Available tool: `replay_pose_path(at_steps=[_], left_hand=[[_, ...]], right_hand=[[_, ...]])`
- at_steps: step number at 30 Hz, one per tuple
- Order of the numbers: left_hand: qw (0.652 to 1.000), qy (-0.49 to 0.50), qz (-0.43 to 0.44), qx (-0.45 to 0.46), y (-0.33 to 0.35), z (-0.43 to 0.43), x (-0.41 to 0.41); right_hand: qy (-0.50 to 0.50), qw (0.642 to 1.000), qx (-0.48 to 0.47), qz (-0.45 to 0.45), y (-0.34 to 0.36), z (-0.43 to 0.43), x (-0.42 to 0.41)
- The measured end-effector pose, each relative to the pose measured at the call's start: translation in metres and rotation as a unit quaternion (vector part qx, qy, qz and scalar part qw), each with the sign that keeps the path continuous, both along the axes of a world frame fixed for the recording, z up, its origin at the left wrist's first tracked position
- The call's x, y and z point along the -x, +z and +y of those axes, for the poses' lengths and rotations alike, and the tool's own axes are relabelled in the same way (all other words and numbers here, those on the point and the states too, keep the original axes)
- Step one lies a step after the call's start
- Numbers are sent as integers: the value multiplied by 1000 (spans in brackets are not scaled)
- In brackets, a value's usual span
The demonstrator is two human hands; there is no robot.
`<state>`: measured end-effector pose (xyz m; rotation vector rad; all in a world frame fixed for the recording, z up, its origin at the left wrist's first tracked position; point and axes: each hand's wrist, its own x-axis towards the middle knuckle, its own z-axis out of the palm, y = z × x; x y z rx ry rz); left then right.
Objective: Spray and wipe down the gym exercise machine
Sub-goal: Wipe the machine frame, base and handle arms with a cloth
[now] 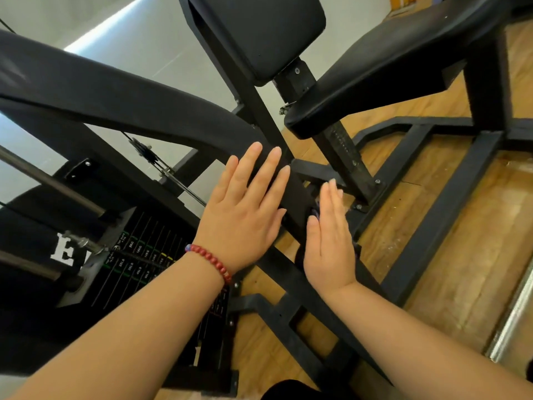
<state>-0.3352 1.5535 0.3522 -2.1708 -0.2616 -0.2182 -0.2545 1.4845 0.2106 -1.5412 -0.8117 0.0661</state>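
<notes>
Nothing is grasped. The left hand (245, 209) is laid flat, fingers straight, on the slanted frame bar (265, 116) of the gym machine (129, 90). The right hand (328, 241) is pressed, also straight-fingered, on what seems a dark cloth (315, 210) on the same bar, below the seat pad (389, 76).

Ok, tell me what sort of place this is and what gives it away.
Most likely a gym. A black machine with a padded seat and back pad fills the view, beside it a weight stack marked in KG and LB, with a cable and pulley.
</notes>
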Motion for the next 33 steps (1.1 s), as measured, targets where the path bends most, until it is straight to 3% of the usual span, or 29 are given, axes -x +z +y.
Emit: replay_pose_path(at_steps=[5,9,12,17,20,24,27,33], left_hand=[[1000,-7,6,-25,-3,3,1],[999,-16,6,-29,-3,5,1],[999,-21,11,-39,-5,6,1],[998,-30,29,-48,-5,6,2],[997,-21,39,-57,-4,5,2],[998,8,34,-43,-11,-8,-4],[998,27,40,-34,-26,-19,-17],[995,47,58,-58,-62,-20,-25]], right_hand=[[37,998,3,-41,-15,-1,-17],[12,996,60,72,-49,-12,-16],[-27,991,51,123,-35,-7,-8],[39,996,-44,72,4,2,-8],[38,999,-7,38,-29,-6,-17],[-8,989,57,135,-85,-25,-12],[-50,983,36,174,-74,-15,-4],[-3,996,-13,83,-57,-7,-11]])
